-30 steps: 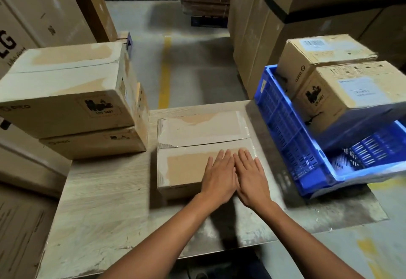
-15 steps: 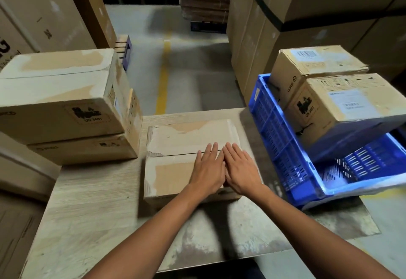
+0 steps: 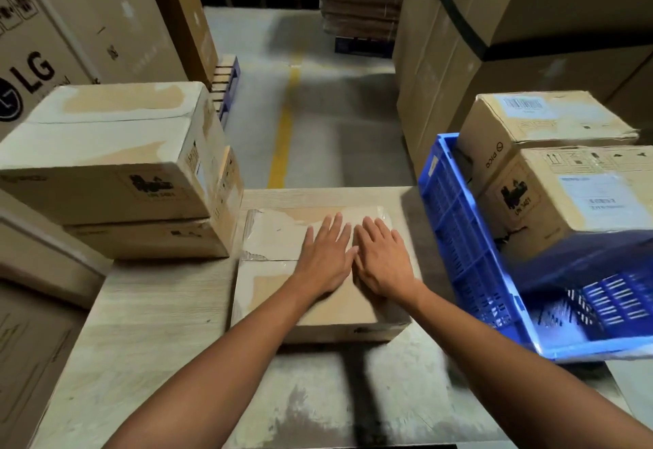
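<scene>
A flat cardboard box (image 3: 272, 247) with torn tape on its top flaps lies in the middle of the wooden table (image 3: 152, 335). My left hand (image 3: 327, 258) and my right hand (image 3: 383, 259) lie side by side, palms down, on the box top. The fingers of both are straight and spread, pressing across the seam onto the far flap. Neither hand holds anything.
Two stacked cardboard boxes (image 3: 116, 166) stand at the table's left. A blue plastic crate (image 3: 459, 236) at the right holds two more boxes (image 3: 565, 194). Tall cartons line both sides of a concrete aisle with a yellow line (image 3: 282, 137).
Both hands have slid forward over the box top, from the near flap across the seam to the far flap. The camera has dipped and moved closer.
</scene>
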A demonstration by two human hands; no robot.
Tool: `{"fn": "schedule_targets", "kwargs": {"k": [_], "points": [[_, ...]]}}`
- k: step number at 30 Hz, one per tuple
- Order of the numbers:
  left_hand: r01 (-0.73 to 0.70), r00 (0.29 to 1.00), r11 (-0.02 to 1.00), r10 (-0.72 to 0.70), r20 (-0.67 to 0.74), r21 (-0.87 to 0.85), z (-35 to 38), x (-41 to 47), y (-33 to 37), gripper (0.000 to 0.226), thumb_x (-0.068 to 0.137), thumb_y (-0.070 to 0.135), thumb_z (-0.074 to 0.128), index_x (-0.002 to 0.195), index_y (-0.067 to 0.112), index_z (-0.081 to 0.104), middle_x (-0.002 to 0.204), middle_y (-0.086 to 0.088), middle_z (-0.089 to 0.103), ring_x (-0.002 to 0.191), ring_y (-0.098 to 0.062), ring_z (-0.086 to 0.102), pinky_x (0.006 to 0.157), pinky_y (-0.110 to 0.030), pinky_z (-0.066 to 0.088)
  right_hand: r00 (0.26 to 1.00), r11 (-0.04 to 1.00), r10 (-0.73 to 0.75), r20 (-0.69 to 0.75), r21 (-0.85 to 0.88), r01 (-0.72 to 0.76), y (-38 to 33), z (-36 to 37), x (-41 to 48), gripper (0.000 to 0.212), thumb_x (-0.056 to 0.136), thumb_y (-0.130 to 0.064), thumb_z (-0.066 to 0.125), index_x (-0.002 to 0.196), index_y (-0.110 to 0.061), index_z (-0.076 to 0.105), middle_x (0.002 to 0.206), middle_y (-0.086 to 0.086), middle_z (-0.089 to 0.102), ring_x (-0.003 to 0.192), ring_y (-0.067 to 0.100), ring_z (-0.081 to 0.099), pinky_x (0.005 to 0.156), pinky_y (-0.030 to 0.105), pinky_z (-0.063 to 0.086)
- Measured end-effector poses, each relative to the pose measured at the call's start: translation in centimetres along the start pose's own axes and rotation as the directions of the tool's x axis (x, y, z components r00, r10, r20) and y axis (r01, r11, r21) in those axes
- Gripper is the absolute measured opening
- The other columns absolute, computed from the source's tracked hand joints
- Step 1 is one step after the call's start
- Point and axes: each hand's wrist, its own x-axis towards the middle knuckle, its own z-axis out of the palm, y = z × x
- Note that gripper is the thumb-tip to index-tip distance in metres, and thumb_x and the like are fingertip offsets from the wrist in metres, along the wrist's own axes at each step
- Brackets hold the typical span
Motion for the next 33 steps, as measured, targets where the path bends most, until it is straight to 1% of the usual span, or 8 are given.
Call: {"fn": "schedule_targets", "kwargs": {"k": [6, 9, 12, 15, 20, 26, 30, 33], "points": [[-0.056, 0.998, 0.998, 0.056, -0.018, 0.014, -0.7, 0.4, -1.4, 0.052, 0.108, 0.040, 0.024, 0.157, 0.023, 0.025, 0.168, 0.000, 0.009, 0.154, -0.020, 0.007, 0.122, -0.050, 0.011, 0.989, 0.998, 0.066, -0.129, 0.033, -0.062, -0.1, 0.3, 1.0, 0.042, 0.098, -0.051, 0.037, 0.117, -0.018, 0.054, 0.129, 0.004, 0.050, 0.118, 0.027, 0.048, 0.095, 0.045, 0.044], [0.188, 0.970, 0.982, -0.187, -0.158, -0.006, -0.7, -0.1, -2.9, 0.051, 0.105, 0.044, 0.029, 0.152, 0.023, 0.033, 0.165, -0.004, 0.019, 0.152, -0.024, 0.014, 0.118, -0.060, 0.007, 0.978, 0.981, 0.161, -0.132, 0.128, -0.144, -0.9, 0.9, 0.7, 0.038, 0.097, -0.050, 0.044, 0.120, -0.021, 0.050, 0.148, 0.015, 0.035, 0.138, 0.039, 0.033, 0.107, 0.052, 0.040], [0.460, 0.868, 0.881, -0.473, -0.154, -0.111, -0.8, -0.9, -5.1, 0.058, 0.101, 0.049, 0.035, 0.152, 0.023, 0.029, 0.165, -0.013, 0.011, 0.151, -0.038, 0.005, 0.112, -0.070, 0.005, 0.967, 0.948, 0.253, -0.036, 0.209, -0.241, -1.3, 0.8, 1.0, 0.040, 0.096, -0.047, 0.053, 0.125, -0.022, 0.045, 0.165, 0.024, 0.002, 0.150, 0.047, 0.007, 0.116, 0.056, 0.025], [0.569, 0.791, 0.786, -0.603, -0.099, -0.241, -1.6, -1.4, -6.9, 0.062, 0.100, 0.050, 0.041, 0.153, 0.021, 0.027, 0.163, -0.018, 0.008, 0.144, -0.045, 0.016, 0.109, -0.065, 0.022, 0.935, 0.878, 0.353, 0.030, 0.335, -0.342, -1.5, -0.1, 1.4, 0.052, 0.091, -0.047, 0.063, 0.131, -0.021, 0.042, 0.164, 0.026, -0.003, 0.146, 0.048, 0.019, 0.114, 0.056, 0.029], [0.540, 0.751, 0.679, -0.655, -0.079, -0.498, -3.8, -1.4, -8.0, 0.063, 0.101, 0.047, 0.044, 0.156, 0.023, 0.024, 0.157, -0.017, 0.023, 0.134, -0.043, 0.032, 0.103, -0.055, 0.036, 0.880, 0.764, 0.474, 0.027, 0.484, -0.427, -2.3, -0.9, 1.2, 0.082, 0.084, -0.058, 0.068, 0.149, -0.023, 0.034, 0.164, 0.021, 0.012, 0.137, 0.049, 0.036, 0.108, 0.059, 0.035], [0.438, 0.742, 0.634, -0.655, -0.143, -0.637, -7.0, -2.4, -9.3, 0.056, 0.099, 0.047, 0.047, 0.150, 0.027, 0.037, 0.146, -0.015, 0.040, 0.135, -0.038, 0.038, 0.107, -0.048, 0.035, 0.809, 0.737, 0.574, -0.122, 0.507, -0.446, -5.1, -3.4, 0.3, 0.075, 0.091, -0.072, 0.046, 0.154, -0.034, 0.031, 0.165, 0.014, 0.011, 0.135, 0.045, 0.033, 0.106, 0.059, 0.033], [0.346, 0.712, 0.623, -0.662, -0.236, -0.701, -9.0, -4.0, -9.0, 0.038, 0.097, 0.048, 0.049, 0.127, 0.026, 0.054, 0.138, -0.013, 0.039, 0.125, -0.038, 0.044, 0.103, -0.045, 0.039, 0.738, 0.702, 0.630, -0.242, 0.584, -0.408, -5.7, -5.6, -0.1, 0.056, 0.090, -0.068, 0.053, 0.131, -0.030, 0.053, 0.146, 0.013, 0.026, 0.126, 0.038, 0.037, 0.098, 0.055, 0.041], [0.257, 0.700, 0.609, -0.653, -0.290, -0.751, -9.6, -6.1, -8.7, 0.026, 0.097, 0.048, 0.050, 0.108, 0.025, 0.051, 0.131, -0.010, 0.041, 0.114, -0.034, 0.052, 0.092, -0.040, 0.043, 0.673, 0.661, 0.672, -0.308, 0.659, -0.359, -5.8, -6.3, -0.7, 0.043, 0.089, -0.064, 0.059, 0.107, -0.025, 0.056, 0.129, 0.009, 0.033, 0.115, 0.032, 0.042, 0.093, 0.052, 0.047]]}}
